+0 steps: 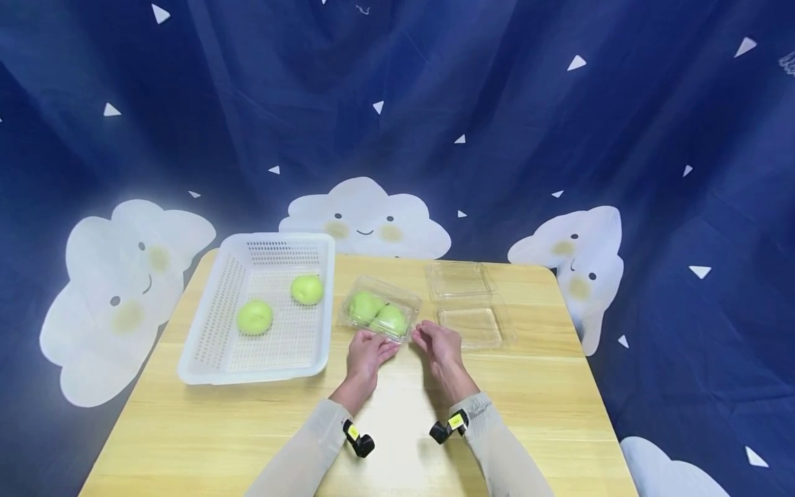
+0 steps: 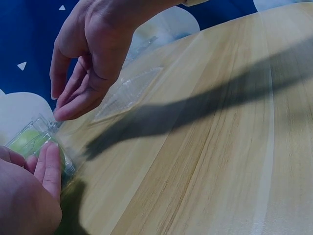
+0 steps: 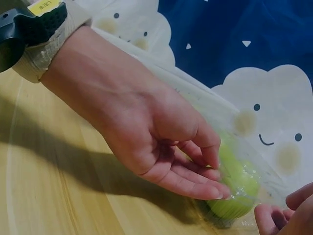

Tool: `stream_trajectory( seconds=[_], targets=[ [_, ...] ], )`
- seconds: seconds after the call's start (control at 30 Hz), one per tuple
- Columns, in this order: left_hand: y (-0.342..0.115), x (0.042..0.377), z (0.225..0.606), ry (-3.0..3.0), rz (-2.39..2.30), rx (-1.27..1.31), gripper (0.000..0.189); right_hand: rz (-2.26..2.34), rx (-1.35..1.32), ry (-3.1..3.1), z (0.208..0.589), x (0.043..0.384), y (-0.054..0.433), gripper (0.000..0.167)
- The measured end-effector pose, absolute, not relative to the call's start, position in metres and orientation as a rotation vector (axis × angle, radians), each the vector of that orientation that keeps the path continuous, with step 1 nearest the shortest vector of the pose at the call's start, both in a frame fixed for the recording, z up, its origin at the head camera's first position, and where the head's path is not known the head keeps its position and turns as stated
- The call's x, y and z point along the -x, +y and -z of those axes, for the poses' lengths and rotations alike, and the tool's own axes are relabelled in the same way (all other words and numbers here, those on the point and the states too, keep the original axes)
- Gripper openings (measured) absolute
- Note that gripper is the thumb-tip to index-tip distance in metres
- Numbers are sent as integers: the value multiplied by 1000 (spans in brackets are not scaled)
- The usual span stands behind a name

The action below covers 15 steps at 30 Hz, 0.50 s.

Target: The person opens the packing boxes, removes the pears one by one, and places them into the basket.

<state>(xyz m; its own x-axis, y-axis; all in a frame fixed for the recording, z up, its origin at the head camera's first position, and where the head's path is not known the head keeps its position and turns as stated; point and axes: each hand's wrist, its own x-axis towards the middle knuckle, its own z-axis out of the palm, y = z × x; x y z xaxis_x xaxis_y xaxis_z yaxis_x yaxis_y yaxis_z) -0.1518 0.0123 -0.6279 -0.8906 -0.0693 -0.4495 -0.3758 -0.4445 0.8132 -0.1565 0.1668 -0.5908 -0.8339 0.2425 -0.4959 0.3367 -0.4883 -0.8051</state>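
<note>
Left hand (image 1: pixel 365 357): straight fingers touch one clear plastic container (image 1: pixel 406 301) holding two round green apples (image 1: pixel 391 319). Right hand (image 1: pixel 442 347): fingers bent beside it; grip cannot be determined.

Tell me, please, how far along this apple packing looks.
Done: two green apples sit inside a clear container.
In hand: the left hand pinches its near edge, the right hand beside its right corner, apparently closing it.
Remaining, probably: two more apples in the white basket, with an open, unfilled container to the right.
</note>
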Motion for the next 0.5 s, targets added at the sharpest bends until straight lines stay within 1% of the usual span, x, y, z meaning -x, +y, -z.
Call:
stream_trajectory(
  seconds=[0.5],
  targets=[
    [12,151,626,1547,-2432,626,13,2505,-925,1533,593,156,167,42]
  ],
)
